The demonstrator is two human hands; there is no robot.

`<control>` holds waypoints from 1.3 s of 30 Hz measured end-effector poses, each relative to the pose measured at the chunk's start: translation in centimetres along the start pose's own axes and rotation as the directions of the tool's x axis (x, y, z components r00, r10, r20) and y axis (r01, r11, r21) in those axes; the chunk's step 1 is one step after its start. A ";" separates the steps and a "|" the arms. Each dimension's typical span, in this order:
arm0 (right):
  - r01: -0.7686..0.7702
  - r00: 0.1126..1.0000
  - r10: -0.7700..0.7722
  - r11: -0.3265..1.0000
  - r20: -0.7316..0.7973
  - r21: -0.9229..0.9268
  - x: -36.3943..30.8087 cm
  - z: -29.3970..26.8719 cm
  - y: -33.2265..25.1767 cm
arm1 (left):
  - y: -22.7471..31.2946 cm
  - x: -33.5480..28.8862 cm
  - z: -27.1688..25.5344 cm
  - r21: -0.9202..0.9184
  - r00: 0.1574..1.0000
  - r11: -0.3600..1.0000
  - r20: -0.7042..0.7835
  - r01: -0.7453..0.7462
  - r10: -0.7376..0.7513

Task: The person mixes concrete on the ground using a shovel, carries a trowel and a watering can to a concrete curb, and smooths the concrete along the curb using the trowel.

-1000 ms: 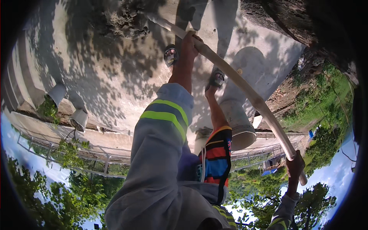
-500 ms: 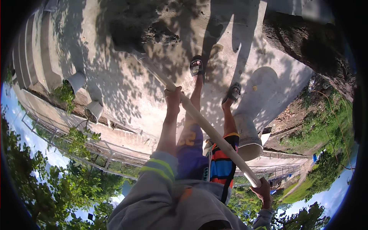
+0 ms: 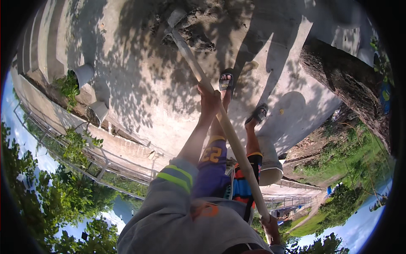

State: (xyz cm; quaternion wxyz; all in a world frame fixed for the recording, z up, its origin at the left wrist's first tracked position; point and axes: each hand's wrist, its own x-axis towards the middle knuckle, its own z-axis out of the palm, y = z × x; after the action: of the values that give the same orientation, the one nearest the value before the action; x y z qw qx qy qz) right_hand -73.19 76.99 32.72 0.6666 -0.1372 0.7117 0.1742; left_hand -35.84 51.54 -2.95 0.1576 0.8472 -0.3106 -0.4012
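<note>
Technician: State the position of the pole.
Operator: The pole (image 3: 240, 148) runs from the lower edge up to the left, passing between the left sandal (image 3: 227, 80) and the right sandal (image 3: 259, 113). Its pale head (image 3: 176, 17) lies at the left margin of the grey, lumpy mound (image 3: 198, 36) on the concrete ground (image 3: 131, 84).

Technician: State the grip.
Operator: Left hand (image 3: 209, 101): fingers closed around the middle stretch of the pole. Right hand (image 3: 270, 230): wrapped around the pole near its lower end; individual fingers are partly hidden.

Technician: List changes from the half-second-earlier view.
Operator: The pole stands steeper across the view. Its head, previously lost in shadow below and left of the mound, is now exposed higher up. The right hand has moved inward, to the lower edge. Both grips are retained.

Technician: Other items?
Operator: A pale bucket (image 3: 267, 148) near the right sandal, and a tree trunk (image 3: 347, 80) at the right.
</note>
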 end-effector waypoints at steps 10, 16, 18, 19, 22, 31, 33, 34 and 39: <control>-0.069 0.997 0.067 0.997 -0.042 -0.041 -1.1 0.0 4.9 | 3.0 -5.1 -1.2 -0.141 0.977 0.969 -0.094 -0.204 0.192; 0.104 0.934 -0.229 0.909 -0.275 -0.403 5.6 0.0 5.2 | -3.2 1.1 2.6 -0.247 0.954 0.944 0.255 0.220 -0.156; 0.144 0.928 -0.273 0.890 -0.252 -0.432 6.1 -0.9 4.6 | -5.4 0.3 1.9 -0.220 0.948 0.946 0.267 0.237 -0.176; 0.120 0.916 -0.295 0.848 -0.271 -0.517 6.8 -1.9 6.8 | -7.1 -1.7 1.9 -0.347 0.984 0.930 0.167 0.119 -0.063; 0.114 0.868 -0.343 0.842 -0.360 -0.527 6.9 -5.5 14.9 | 4.7 -13.5 -2.1 -0.483 0.967 0.851 0.236 0.206 -0.100; 0.263 0.784 -0.505 0.798 -0.362 -0.543 13.6 -5.2 14.0 | 2.3 -13.1 -0.5 -0.669 0.982 0.721 0.089 0.181 -0.164; 0.294 0.809 -0.514 0.774 -0.286 -0.561 15.6 -3.4 11.1 | -1.1 -7.6 1.8 -0.606 0.987 0.781 0.050 0.151 -0.152; 0.259 0.851 -0.458 0.792 -0.258 -0.552 15.7 -2.0 7.4 | -3.1 -4.7 2.6 -0.518 0.975 0.828 0.072 0.216 -0.209; 0.224 0.839 -0.438 0.819 -0.324 -0.528 15.5 -0.1 7.5 | -3.4 -1.4 3.5 -0.226 0.957 0.945 0.224 0.236 -0.186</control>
State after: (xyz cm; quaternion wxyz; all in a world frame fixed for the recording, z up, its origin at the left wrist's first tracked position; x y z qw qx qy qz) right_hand -77.62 84.29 17.72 0.4592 -0.4540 0.7409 0.1848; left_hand -37.87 54.96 -6.09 0.1873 0.8042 -0.1787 -0.5350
